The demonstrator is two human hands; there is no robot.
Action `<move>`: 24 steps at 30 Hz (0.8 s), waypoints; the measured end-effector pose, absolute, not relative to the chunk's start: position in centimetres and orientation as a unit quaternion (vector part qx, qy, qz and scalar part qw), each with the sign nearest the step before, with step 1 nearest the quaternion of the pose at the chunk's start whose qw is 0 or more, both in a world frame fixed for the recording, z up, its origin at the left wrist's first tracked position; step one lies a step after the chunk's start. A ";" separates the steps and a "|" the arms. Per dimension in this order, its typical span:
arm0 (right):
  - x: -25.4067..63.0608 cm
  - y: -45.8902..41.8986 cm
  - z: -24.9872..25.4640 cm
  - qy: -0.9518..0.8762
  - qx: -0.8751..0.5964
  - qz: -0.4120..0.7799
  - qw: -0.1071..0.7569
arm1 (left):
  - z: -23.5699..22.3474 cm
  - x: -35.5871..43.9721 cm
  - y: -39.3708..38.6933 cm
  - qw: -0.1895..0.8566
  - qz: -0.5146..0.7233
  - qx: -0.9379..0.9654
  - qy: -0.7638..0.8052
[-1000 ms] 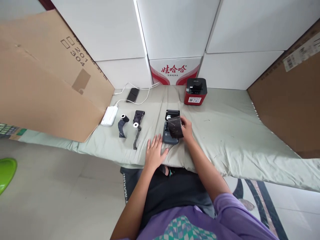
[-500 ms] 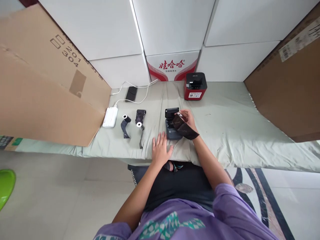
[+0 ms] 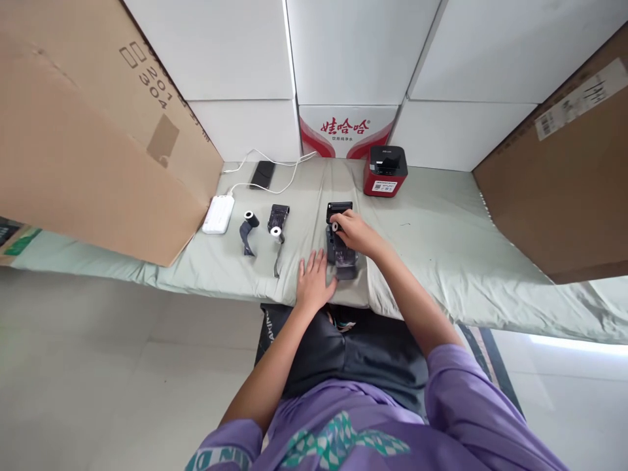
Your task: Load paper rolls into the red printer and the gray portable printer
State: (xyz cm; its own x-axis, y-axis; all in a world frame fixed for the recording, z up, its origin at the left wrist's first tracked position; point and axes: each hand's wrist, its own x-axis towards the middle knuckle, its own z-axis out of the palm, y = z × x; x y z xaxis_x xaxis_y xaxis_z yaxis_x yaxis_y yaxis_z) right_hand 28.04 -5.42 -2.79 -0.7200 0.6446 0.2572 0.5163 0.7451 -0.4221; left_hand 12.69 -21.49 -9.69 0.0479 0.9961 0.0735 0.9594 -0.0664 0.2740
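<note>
My right hand point(image 3: 357, 231) grips a roll of dark paper point(image 3: 335, 227) by its ends, with the white core showing. The roll is over a small dark grey printer point(image 3: 347, 271) whose black lid point(image 3: 339, 208) stands raised. Its loose dark strip hangs down across the printer's front. Whether the roll touches the bay inside cannot be seen. My left hand point(image 3: 314, 282) lies flat with fingers spread on the cloth, just left of the printer. Further left are several more dark paper rolls: one roll point(image 3: 251, 219), a second roll point(image 3: 276, 232) and a dark strip point(image 3: 279, 217) beside it.
A red and black box-shaped device point(image 3: 385, 171) stands at the back. A white power bank point(image 3: 218, 214), a white cable point(image 3: 282, 190) and a black phone point(image 3: 263, 174) lie at left. Cardboard boxes point(image 3: 122, 144) point(image 3: 559, 183) flank the cloth-covered surface point(image 3: 432, 216); white boxes point(image 3: 353, 52) form the back.
My right hand has turned over and brought the roll left, above the printer. The loose strip now hangs toward me over the printer instead of over my wrist. My left hand stays flat.
</note>
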 end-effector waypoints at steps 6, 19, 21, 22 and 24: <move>26.2 -5.4 -2.6 -0.925 -0.364 0.074 0.072 | -9.5 12.7 -21.4 0.076 0.122 0.719 0.680; 26.8 -6.0 -3.9 -0.893 -0.362 0.137 0.230 | -10.0 12.6 -21.3 0.071 0.145 0.717 0.678; 26.7 -6.1 -4.1 -0.888 -0.374 0.137 0.230 | -10.1 12.6 -21.3 0.074 0.151 0.718 0.676; 26.6 -6.1 -4.1 -0.885 -0.384 0.136 0.226 | -10.1 12.6 -21.3 0.076 0.153 0.717 0.676; 26.5 -6.1 -4.0 -0.880 -0.399 0.135 0.217 | -10.1 12.7 -21.3 0.079 0.156 0.716 0.676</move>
State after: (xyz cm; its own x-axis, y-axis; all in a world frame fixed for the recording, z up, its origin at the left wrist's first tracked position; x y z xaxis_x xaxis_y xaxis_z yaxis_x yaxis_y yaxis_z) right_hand 26.52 -6.08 -3.95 -0.5871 0.7618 0.2738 0.6446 0.6445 -0.4112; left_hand 12.66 -21.31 -10.09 0.0383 0.9923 0.1175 0.9433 -0.0747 0.3235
